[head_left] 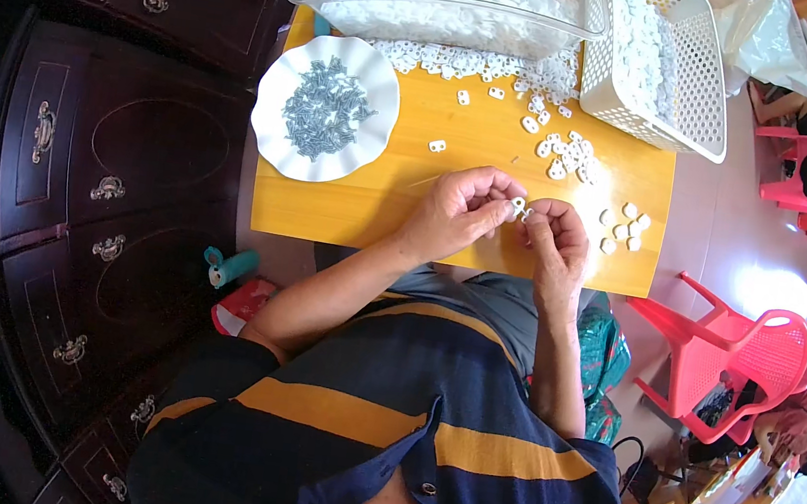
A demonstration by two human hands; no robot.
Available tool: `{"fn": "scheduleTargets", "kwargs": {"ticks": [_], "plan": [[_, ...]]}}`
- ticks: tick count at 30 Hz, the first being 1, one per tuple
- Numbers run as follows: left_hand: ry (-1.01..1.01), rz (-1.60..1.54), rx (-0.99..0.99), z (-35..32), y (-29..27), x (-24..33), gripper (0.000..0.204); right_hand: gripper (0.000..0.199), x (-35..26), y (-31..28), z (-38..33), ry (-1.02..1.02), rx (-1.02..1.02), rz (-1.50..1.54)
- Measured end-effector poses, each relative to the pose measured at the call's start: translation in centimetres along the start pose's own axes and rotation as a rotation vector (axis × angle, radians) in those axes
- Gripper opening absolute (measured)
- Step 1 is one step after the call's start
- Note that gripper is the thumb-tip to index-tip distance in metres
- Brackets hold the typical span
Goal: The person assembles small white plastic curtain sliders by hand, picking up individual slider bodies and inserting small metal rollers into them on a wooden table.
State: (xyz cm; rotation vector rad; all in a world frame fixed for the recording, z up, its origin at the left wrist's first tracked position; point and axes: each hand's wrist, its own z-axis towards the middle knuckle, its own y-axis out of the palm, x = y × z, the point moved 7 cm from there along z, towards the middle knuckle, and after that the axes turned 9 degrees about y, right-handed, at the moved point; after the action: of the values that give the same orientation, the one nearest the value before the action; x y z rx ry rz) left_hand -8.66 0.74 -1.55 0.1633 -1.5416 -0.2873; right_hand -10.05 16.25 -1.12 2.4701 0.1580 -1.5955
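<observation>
Spanning the work area, the yellow table is bordered along its far edge by a clear bin heaped with white pieces, and at the far right by a perforated white basket, also partly filled. A scalloped white plate is set at the left, its middle covered by small grey pieces too fine to be made out singly.

At the near edge the work is carried by two bare hands. By the left hand a small white piece is pinched between thumb and forefinger, its hole left uncovered; by the thumb and fingertip of the right hand its near end is gripped. Whether a grey piece is also held cannot be told.

The step, judged to be a fitting or adjusting one, is best done with the white piece steadied by the left hand and only light, straight pressure given by the right. The hole should be kept in sight, and the wrists could be rested on the table edge. The loose cluster and the round white pieces should be kept apart, so that none are mixed.
</observation>
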Motion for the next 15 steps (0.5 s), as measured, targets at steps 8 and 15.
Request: {"fn": "scheduleTargets", "kwargs": {"ticks": [8,15], "plan": [[0.094,0.129,0.062,0.0,-0.2,0.4,0.015,0.01,-0.1,-0.2,-0.2,-0.088,0.046,-0.104],[0.198,0.238,0.067,0.1,-0.1,1.0,0.016,0.009,-0.7,-0.3,-0.4,-0.142,0.137,-0.304]]}}
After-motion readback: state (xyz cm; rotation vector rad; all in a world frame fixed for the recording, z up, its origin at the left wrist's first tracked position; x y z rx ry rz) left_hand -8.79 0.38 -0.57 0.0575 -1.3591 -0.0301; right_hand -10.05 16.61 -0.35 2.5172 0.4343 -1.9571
